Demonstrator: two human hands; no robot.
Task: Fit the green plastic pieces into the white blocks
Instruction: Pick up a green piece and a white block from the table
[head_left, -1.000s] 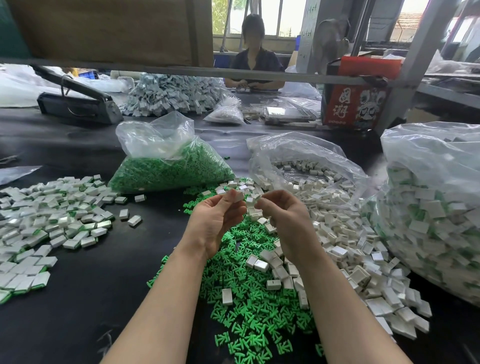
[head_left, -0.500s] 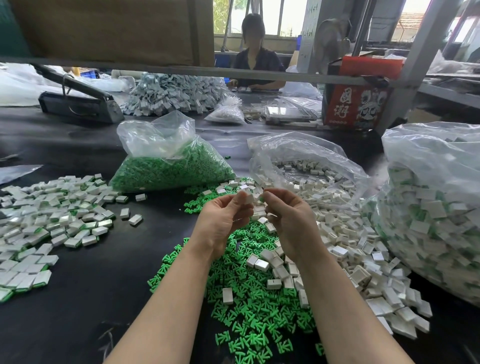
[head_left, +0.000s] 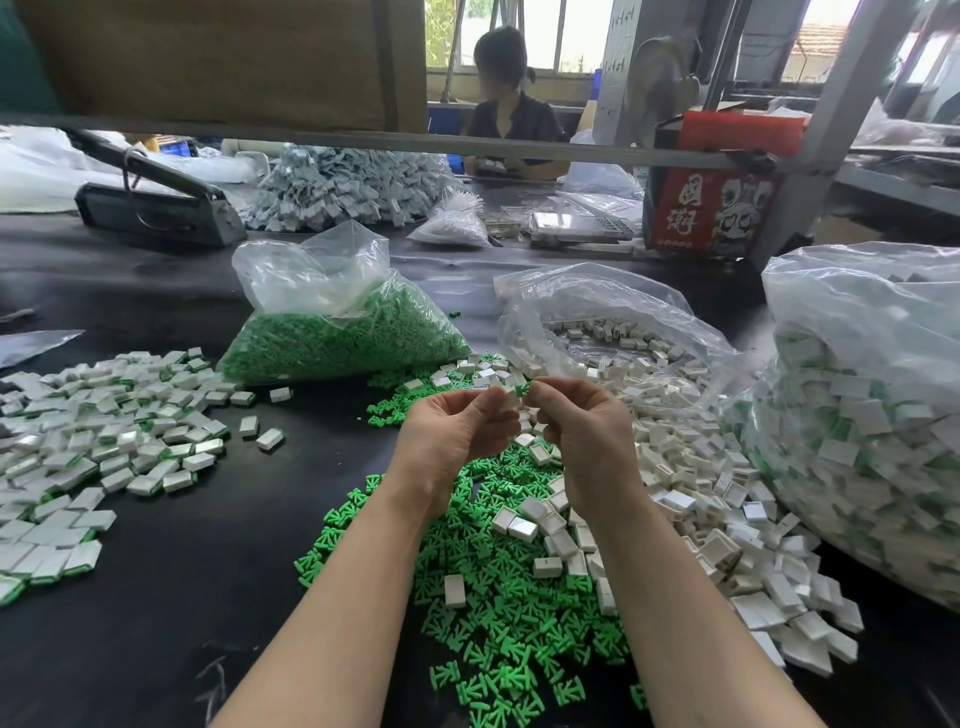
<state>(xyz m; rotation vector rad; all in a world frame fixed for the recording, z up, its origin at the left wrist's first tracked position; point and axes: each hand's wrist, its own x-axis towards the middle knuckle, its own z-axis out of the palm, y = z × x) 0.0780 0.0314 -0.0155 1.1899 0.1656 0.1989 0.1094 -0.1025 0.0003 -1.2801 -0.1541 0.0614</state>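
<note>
My left hand (head_left: 457, 436) pinches a small white block (head_left: 511, 399) above the table. My right hand (head_left: 587, 426) pinches a green plastic piece (head_left: 523, 388) whose tip meets the block. Both hands hover over a loose heap of green pieces (head_left: 498, 623) on the black table. Loose white blocks (head_left: 727, 519) spread to the right of that heap. Several white blocks lie on the green pieces too.
A pile of assembled blocks (head_left: 93, 447) lies at left. Behind stand a bag of green pieces (head_left: 337, 332), an open bag of white blocks (head_left: 613, 332) and a big bag of assembled blocks (head_left: 872, 441) at right. A person (head_left: 511, 104) sits across the table.
My hands rose a little and came together. The green piece in my right hand now touches the white block in my left.
</note>
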